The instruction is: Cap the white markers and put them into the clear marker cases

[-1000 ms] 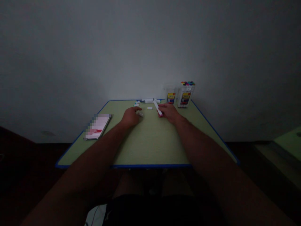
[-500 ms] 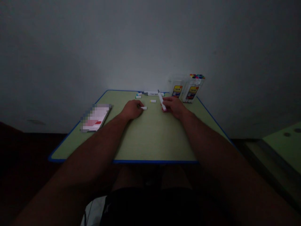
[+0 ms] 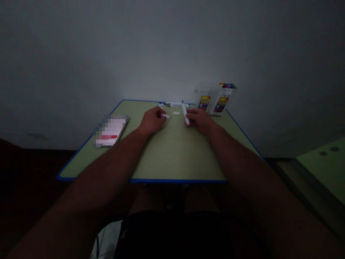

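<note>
My left hand [image 3: 152, 120] is closed, thumb and fingers pinching a small white marker cap [image 3: 166, 116] just above the table. My right hand [image 3: 201, 119] grips a white marker [image 3: 185, 113] whose bare dark tip points up and away from me; its lower end is pink. Between the hands lies a loose white cap with a yellow end [image 3: 176, 113]. Behind my left hand another cap [image 3: 160, 105] is partly in sight. White markers [image 3: 176, 104] without caps on their visible tips lie along the table's far edge.
Two clear marker cases [image 3: 204, 102] stand at the back right; the right-hand case [image 3: 221, 102] is full of colourful marker ends. A phone-like slab [image 3: 111, 131], partly blurred out, rests at the left. The green table [image 3: 178, 158] has a blue edge and meets the wall.
My left hand has shifted slightly away from me, and the cap in it has turned to a slant. One loose cap is now hidden behind that hand. My right hand holds nearly still.
</note>
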The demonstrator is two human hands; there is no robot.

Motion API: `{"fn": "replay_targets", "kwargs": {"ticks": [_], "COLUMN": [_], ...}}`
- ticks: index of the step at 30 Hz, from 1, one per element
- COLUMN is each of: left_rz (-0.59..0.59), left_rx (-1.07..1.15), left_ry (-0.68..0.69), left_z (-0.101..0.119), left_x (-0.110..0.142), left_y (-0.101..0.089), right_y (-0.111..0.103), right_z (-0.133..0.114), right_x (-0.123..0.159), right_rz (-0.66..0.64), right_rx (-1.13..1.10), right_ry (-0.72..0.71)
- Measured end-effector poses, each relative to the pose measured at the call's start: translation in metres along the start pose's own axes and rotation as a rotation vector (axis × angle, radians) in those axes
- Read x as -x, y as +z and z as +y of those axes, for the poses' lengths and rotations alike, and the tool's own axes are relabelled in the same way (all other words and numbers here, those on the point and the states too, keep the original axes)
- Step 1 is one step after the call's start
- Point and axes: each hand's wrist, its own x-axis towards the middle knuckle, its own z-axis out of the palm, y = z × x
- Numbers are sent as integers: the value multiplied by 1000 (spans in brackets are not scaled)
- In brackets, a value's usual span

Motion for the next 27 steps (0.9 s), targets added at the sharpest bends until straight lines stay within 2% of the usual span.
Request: {"fn": "replay_targets", "kwargs": {"ticks": [6,27], "left_rz": [31,39], "left_rx": [53,27], "left_ry": [36,-7], "left_z": [1,5], "left_x": [2,4], "left_y": [2,-1], "right_y": [1,4], "right_z": [-2,-6], "right_x": [2,5], "right_rz": [-32,-30], "right_rx": [10,11], "right_ry": [1,-3]}}
